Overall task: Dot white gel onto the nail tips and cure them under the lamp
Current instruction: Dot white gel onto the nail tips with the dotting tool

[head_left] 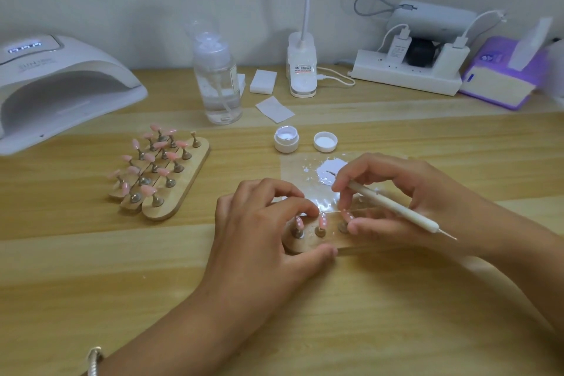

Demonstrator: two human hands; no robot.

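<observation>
We grip the wooden strip (308, 247) at the near centre of the table (396, 314) with the left hand (259, 232): the fingers curl over its far edge and the thumb presses its near edge. Three pink nail tips (322, 219) stand on pegs along this strip, between our two hands.

The right hand (406, 201) pinches the dotting tool (393, 207) between thumb and curled fingers. The tool's working end reaches into the puddle of white gel (332, 171) on the clear palette sheet (300, 168), which lies just behind the strip (whether the tip touches the gel or hovers over it, we cannot tell). A lower finger of this hand rests beside the rightmost peg.

Behind the palette stand the open gel jar (286, 140) and its lid (325, 142), side by side. The curing lamp (61, 85) sits at the far left, display lit, well apart from the strip. Between lamp and hands, a wooden rack (180, 192) carries further pink tips. A pump bottle (218, 79) stands behind the rack
</observation>
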